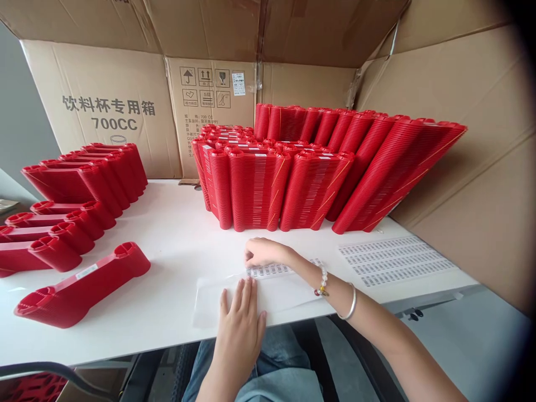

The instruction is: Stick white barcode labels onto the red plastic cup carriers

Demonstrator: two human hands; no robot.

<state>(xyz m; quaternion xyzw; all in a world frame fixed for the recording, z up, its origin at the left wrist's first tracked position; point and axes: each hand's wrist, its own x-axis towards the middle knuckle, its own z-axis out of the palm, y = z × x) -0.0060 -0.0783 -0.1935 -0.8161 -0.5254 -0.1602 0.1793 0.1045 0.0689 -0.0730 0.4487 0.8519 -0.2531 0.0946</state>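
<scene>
A mostly bare backing sheet lies near the table's front edge, with a row of small printed labels along its far side. My left hand rests flat on the sheet, fingers stretched out and holding nothing. Curled over the left end of the label row is my right hand, its fingers closed and pointing down. Its fingertips are hidden, so what they pinch cannot be made out. To the left lies a stack of red plastic parts with round ends and a white label on top.
Tall stacks of red parts stand at the back middle and right. More red stacks line the left side. A full sheet of labels lies at the right. Cardboard walls enclose the white table behind and at right.
</scene>
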